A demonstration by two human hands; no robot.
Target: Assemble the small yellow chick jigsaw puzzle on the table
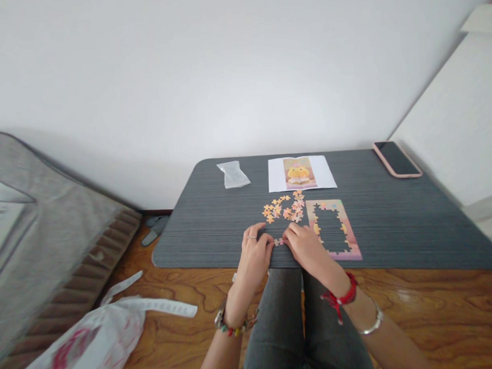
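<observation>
Head view: left hand [256, 249] and right hand [304, 246], grips narrow, pinch small puzzle pieces [279, 241] together on the desk [390, 222]. Loose pieces [283, 207] lie at 12 o'clock, the puzzle frame [349, 231] at 2 o'clock; joining them demands precise alignment.

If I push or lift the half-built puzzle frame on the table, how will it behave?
The puzzle frame is only a thin border with an open middle, so it would probably sag or break apart when lifted. It lies flat on the table, so a gentle push may slide it, though joints could separate.
</observation>
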